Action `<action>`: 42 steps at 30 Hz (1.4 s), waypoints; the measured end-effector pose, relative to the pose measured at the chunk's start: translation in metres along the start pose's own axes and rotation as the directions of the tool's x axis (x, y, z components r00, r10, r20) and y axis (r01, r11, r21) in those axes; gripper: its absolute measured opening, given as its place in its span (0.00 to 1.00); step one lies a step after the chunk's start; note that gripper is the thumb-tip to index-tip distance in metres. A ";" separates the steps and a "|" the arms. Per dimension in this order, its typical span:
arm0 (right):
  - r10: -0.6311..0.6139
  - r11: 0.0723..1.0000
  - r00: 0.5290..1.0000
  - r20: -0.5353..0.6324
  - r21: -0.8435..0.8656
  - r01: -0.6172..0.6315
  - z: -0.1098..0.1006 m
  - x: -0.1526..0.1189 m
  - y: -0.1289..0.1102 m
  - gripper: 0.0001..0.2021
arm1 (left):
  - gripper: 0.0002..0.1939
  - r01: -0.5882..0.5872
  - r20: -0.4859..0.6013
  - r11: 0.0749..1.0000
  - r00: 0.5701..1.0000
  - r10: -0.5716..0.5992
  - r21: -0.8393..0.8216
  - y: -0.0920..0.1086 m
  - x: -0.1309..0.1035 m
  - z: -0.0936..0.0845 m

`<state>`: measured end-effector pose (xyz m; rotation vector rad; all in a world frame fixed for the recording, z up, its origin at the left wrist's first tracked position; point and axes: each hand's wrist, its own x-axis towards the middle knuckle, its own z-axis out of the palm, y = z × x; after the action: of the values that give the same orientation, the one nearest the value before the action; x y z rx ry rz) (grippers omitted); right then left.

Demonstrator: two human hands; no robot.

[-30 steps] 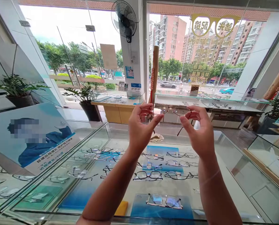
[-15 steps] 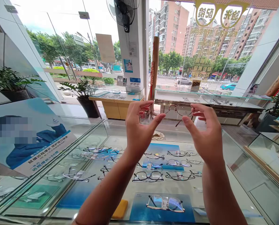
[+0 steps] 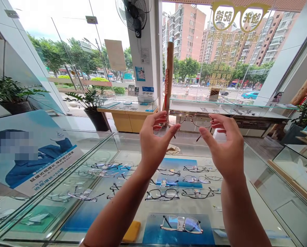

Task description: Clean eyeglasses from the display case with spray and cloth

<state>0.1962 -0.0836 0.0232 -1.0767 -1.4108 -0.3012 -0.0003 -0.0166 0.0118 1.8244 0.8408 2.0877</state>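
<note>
A pair of thin-rimmed eyeglasses is held up in the air between my two hands, above the far part of a glass display case. My left hand grips its left end, with the thumb pointing inward under the rim. At the other end my right hand pinches the frame in the same way. The temples of the glasses hang down and show only in part. Below my arms, inside the case, lie black-framed glasses and silver-rimmed glasses on a blue card.
The glass display case spreads beneath me, holding several rows of glasses. An advertising board stands on the left. Beyond are a wooden counter, a potted plant, a wooden post and a wall fan.
The view has shifted slightly. The eyeglasses have tilted a little, and a temple tip now shows below my left thumb. Both hands keep their hold.
</note>
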 end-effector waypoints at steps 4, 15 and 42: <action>-0.031 0.999 0.999 -0.011 -0.019 0.031 -0.001 -0.001 -0.002 0.18 | 0.23 0.035 0.004 0.999 0.999 -0.035 -0.033 -0.004 -0.001 0.003; 0.073 0.996 0.997 0.015 0.050 -0.074 0.000 -0.002 0.002 0.20 | 0.23 0.009 -0.121 1.000 0.993 -0.012 -0.018 -0.001 -0.002 0.005; 0.168 0.981 0.986 0.020 0.100 -0.169 0.000 0.000 -0.002 0.18 | 0.25 -0.104 -0.213 0.994 0.972 0.104 0.010 -0.005 -0.010 0.012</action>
<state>0.1951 -0.0848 0.0235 -1.1075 -1.3207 -0.1002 0.0120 -0.0147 0.0017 1.6992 0.8083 2.3821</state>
